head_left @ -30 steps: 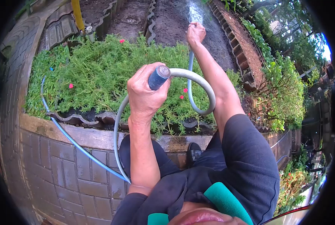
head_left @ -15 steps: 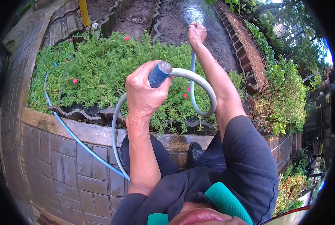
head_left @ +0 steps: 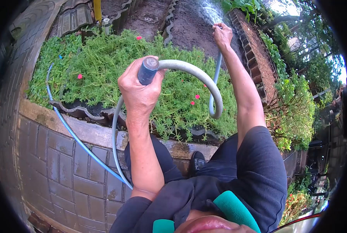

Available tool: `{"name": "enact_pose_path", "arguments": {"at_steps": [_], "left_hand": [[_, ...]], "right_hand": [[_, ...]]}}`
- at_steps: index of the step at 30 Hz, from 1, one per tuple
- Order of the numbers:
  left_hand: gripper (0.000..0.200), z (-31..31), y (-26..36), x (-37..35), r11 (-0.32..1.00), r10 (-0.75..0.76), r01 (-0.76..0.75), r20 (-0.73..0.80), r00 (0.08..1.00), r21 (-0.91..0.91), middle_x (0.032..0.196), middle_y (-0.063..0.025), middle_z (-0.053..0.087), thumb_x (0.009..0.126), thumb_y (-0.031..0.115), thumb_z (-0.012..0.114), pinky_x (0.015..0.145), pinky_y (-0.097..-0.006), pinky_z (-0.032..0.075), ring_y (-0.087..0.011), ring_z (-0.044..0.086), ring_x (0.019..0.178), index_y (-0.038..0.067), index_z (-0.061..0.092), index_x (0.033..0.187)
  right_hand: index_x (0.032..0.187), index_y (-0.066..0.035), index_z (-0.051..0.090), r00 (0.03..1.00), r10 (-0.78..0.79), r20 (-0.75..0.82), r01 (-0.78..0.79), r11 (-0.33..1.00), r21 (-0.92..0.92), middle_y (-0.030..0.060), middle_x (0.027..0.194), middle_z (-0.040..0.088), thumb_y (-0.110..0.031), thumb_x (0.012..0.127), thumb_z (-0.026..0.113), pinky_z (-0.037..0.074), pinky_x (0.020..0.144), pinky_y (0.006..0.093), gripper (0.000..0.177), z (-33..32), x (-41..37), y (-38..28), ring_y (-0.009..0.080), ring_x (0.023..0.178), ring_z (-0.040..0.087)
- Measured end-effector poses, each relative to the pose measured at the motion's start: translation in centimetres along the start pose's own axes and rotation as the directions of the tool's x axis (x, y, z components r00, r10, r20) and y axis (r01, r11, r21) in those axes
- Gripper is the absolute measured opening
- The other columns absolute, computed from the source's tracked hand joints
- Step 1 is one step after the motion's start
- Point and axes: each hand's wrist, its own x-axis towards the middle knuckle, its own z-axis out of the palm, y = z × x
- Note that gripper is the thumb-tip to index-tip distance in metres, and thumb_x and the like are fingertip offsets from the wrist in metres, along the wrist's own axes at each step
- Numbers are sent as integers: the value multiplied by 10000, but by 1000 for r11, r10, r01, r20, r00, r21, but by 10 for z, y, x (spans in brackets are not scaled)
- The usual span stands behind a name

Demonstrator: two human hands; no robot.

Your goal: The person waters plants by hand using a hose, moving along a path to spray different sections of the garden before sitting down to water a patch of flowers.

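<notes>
My left hand (head_left: 139,93) is wrapped round a short blue cylinder (head_left: 146,73) with a worn, round grey end, like a tool handle; its lower part is hidden in my fist. A grey garden hose (head_left: 195,70) passes through the same hand, loops out to the right and runs up to my right hand (head_left: 222,37). That hand is stretched far forward, fingers closed round the hose near its outlet. Water (head_left: 212,13) sprays from there in a fan over the dark soil bed (head_left: 191,33).
Low green plants with pink flowers (head_left: 107,73) fill the near bed, edged by corrugated tiles (head_left: 80,113) and a concrete curb (head_left: 92,134). Blue hose (head_left: 78,139) crosses the wet brick paving (head_left: 61,167). A yellow post (head_left: 97,9) and bushes (head_left: 294,112) flank the beds.
My right hand has swung to the right with the hose end, and the spray has shifted right. My left hand has moved slightly left, so the hose loop between them is wider.
</notes>
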Motion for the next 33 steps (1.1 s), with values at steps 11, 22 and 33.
{"name": "enact_pose_path", "arguments": {"at_steps": [11,22,33], "left_hand": [[218,9,5,-2,980,-52,44,-33,998,-194,797,-38,686,718,13,794,632,-247,509,-91,633,721,5,683,906],[212,13,11,-1,982,-48,67,109,993,-178,743,-42,687,715,35,805,612,-255,510,-97,638,688,8,678,883],[199,14,7,1,954,-157,181,116,981,-237,783,2,678,736,47,805,619,-214,480,-54,593,693,12,702,903]], "right_hand": [[882,-93,728,956,177,235,-202,976,86,22,666,661,-146,790,651,483,573,250,131,8,-45,-11,83,568,613],[872,-106,723,996,-3,-94,9,998,55,89,716,685,-164,815,598,502,665,326,149,20,-13,-18,178,660,653],[898,-118,730,993,-82,-87,74,993,-92,113,739,692,-192,807,595,516,693,347,179,21,14,-31,224,703,678]]}}
